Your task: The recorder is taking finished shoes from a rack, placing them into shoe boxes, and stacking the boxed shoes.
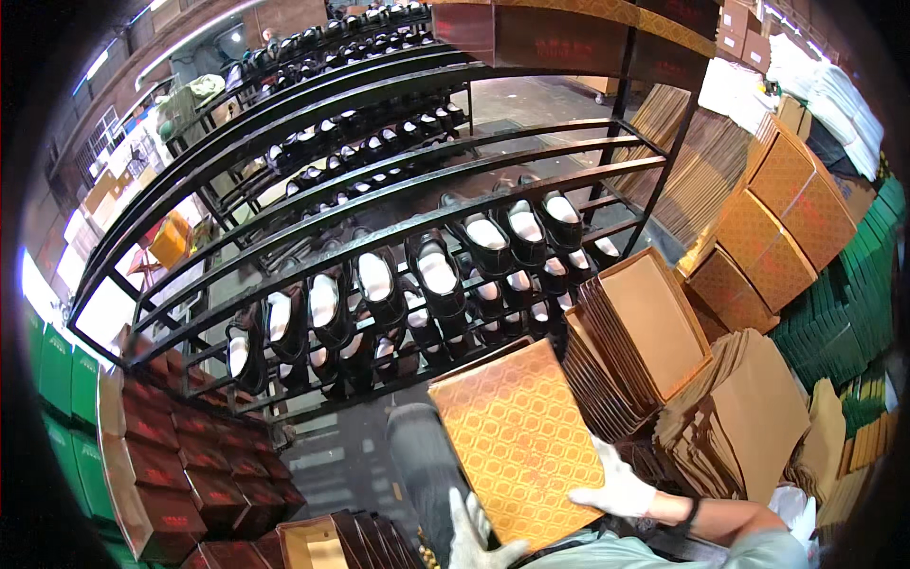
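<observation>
In front of my body, a gold-patterned shoebox (pixel 521 436) is tilted with its broad printed face up. Whether it is a whole box or only a lid I cannot tell. My left hand (pixel 477 539), in a white glove, grips its lower left edge. On its right side, my right hand (pixel 618 482), also gloved, has the thumb laid over the printed face and the fingers behind the edge. Just beyond the box, black shoes (pixel 438 270) with white insoles stand in rows on a black metal rack (pixel 275 251).
Nested brown trays or lids (pixel 654 327) stand right of the box, beside flat cardboard pieces (pixel 739 408). Bundled gold-patterned boxes (pixel 768 247) and a green stack (pixel 853 275) rise farther right. Dark red boxes (pixel 161 512) are piled left, with an open box (pixel 316 547) near the lower edge.
</observation>
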Tool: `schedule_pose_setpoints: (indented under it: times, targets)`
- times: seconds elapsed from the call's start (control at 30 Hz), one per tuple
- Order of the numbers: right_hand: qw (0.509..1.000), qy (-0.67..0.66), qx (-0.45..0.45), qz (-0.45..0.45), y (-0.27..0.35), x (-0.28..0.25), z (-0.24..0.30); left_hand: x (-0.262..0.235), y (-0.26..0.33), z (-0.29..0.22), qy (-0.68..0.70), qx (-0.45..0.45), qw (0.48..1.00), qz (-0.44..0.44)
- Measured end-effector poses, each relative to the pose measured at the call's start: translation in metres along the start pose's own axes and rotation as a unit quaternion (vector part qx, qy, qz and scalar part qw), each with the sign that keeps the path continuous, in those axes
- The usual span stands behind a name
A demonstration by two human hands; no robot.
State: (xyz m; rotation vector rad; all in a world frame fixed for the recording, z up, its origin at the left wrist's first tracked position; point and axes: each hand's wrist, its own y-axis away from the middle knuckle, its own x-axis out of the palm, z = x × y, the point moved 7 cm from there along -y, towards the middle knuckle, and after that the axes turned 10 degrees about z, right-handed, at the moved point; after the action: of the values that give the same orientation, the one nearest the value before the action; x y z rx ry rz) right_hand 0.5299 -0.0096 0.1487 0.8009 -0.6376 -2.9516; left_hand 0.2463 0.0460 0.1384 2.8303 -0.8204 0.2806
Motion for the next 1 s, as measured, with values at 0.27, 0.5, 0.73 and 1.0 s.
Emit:
schedule_pose_setpoints:
  times: [0.27,0.5,0.73,1.0]
  targets:
    - [0.957,-0.197,-0.211,0.032,-0.187,-0.024,0.102,-0.09,-0.194,0.016,0.278,0.005,0.958,0.077]
    - [0.933,-0.234,-0.261,-0.084,-0.172,-0.027,0.103,-0.099,-0.169,-0.016,-0.002,0.093,0.995,-0.037]
    - [0.979,-0.009,-0.2,0.039,-0.17,0.018,0.08,-0.139,-0.122,-0.047,-0.274,0.036,0.948,-0.157]
    - [0.991,-0.129,0.029,0.004,0.014,-0.072,0.001,-0.139,-0.018,-0.048,-0.746,0.026,0.654,-0.127]
